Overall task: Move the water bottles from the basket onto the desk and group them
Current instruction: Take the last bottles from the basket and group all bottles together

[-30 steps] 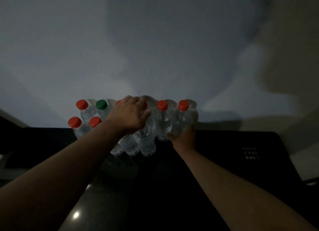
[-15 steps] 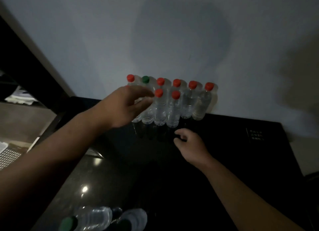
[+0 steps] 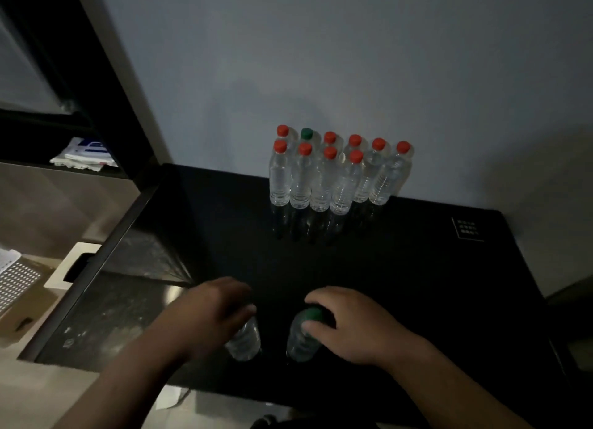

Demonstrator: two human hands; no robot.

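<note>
Several clear water bottles (image 3: pixel 333 175) with red caps and one green cap stand grouped in two rows against the wall at the back of the black desk (image 3: pixel 401 268). Near the desk's front edge stand two more bottles. My left hand (image 3: pixel 211 313) grips the top of the left bottle (image 3: pixel 245 340), hiding its cap. My right hand (image 3: pixel 349 322) is curled round the neck of the green-capped bottle (image 3: pixel 303 337). No basket can be made out.
A dark window frame and a ledge with folded papers (image 3: pixel 85 154) lie to the left. Below, on the floor at left, sit a white perforated tray (image 3: pixel 16 281) and a white bin (image 3: pixel 75 265). A small printed label (image 3: pixel 467 229) marks the desk's right side.
Both hands have pulled back from the grouped bottles at the wall to the desk's front edge and taken hold of two bottles there. The view has tilted down and back.
</note>
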